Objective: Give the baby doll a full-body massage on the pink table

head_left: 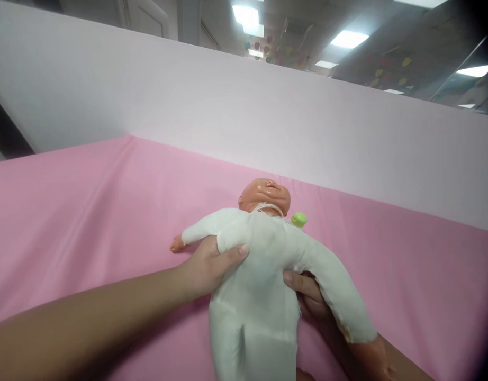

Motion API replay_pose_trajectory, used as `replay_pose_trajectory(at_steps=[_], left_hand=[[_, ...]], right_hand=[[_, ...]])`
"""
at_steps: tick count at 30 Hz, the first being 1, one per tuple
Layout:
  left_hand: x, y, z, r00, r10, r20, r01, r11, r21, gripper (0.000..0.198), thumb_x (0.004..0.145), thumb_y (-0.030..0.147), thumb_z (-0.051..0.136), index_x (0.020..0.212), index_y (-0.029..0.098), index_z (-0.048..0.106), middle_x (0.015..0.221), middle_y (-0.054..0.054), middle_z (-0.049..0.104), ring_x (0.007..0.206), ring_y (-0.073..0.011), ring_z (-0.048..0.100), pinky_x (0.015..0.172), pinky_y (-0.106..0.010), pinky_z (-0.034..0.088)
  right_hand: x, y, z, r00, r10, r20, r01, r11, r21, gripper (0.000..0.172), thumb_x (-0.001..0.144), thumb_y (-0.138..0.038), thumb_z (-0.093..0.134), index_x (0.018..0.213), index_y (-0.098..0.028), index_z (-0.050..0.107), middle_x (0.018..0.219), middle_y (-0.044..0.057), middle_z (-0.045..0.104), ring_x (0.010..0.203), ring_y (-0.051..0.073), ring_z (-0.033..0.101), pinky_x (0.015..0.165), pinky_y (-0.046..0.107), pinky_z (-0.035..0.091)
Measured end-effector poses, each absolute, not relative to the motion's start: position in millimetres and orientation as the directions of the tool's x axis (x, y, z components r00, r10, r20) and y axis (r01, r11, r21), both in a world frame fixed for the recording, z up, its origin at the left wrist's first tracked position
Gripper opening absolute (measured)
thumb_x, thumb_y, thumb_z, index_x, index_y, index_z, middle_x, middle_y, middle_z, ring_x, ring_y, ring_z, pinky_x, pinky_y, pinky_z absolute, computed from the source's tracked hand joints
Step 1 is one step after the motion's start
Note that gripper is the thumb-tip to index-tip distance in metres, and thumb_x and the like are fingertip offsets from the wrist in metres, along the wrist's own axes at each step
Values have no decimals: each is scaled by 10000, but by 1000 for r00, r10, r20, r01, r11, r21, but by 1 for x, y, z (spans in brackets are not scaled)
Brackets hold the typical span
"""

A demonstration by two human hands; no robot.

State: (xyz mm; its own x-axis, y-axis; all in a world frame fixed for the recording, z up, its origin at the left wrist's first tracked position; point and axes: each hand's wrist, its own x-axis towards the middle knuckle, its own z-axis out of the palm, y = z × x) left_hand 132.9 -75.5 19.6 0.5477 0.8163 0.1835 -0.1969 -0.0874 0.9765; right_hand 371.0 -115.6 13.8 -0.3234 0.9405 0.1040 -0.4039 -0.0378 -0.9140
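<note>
A baby doll (pixel 263 264) with a white cloth body and a hard plastic head lies face up on a pink sheet (pixel 89 233). Its head points away from me. My left hand (pixel 214 264) grips the doll's side under one arm, thumb on the chest and fingers hidden beneath. On the other side, my right hand (pixel 309 293) holds the torso below the armpit, its thumb on the front. The doll's arm on that side drapes over my right forearm. A small green object (pixel 298 219) rests beside the doll's neck; its kind is unclear.
A white wall panel (pixel 228 111) rises along the far edge of the pink surface. Above it, a glass pane (pixel 347 63) shows ceiling lights and small coloured decorations. A dark strip (pixel 8 127) stands at the far left.
</note>
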Motion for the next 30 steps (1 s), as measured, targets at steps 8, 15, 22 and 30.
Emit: replay_pose_trajectory(at_steps=[8, 15, 22, 30], left_hand=[[133, -65, 18, 517, 853, 69, -178, 28, 984, 518, 925, 528, 693, 1291, 162, 714, 1216, -146, 773, 1152, -382, 706, 970, -438, 570], [127, -61, 14, 513, 858, 26, -153, 61, 986, 481, 906, 515, 719, 1195, 132, 734, 1125, -156, 785, 1110, -375, 716, 962, -447, 566], [127, -59, 18, 474, 880, -14, -14, 23, 1000, 489, 932, 567, 676, 1113, 117, 736, 1115, -146, 784, 1127, -383, 703, 970, -470, 539], [128, -54, 14, 309, 950, -51, 250, -29, 968, 534, 878, 673, 687, 1030, 161, 694, 1043, -104, 778, 990, -323, 722, 788, -389, 537]], right_hand=[[372, -104, 3, -258, 966, 29, -465, -97, -880, 543, 730, -318, 902, 1235, -265, 711, 1131, 67, 807, 1285, 353, 664, 1100, 537, 528], [371, -99, 4, -269, 963, -8, -510, -149, -847, 593, 716, -305, 907, 1268, -269, 696, 1126, 56, 812, 1299, 348, 656, 1127, 539, 505], [371, -96, 4, -259, 962, -91, -475, -208, -855, 508, 812, -448, 804, 1257, -233, 688, 1165, 100, 796, 1337, 360, 630, 1152, 576, 474], [378, -92, 1, -273, 942, -197, -438, -304, -846, 516, 884, -510, 684, 1311, -220, 662, 1174, 124, 785, 1285, 358, 664, 1108, 570, 507]])
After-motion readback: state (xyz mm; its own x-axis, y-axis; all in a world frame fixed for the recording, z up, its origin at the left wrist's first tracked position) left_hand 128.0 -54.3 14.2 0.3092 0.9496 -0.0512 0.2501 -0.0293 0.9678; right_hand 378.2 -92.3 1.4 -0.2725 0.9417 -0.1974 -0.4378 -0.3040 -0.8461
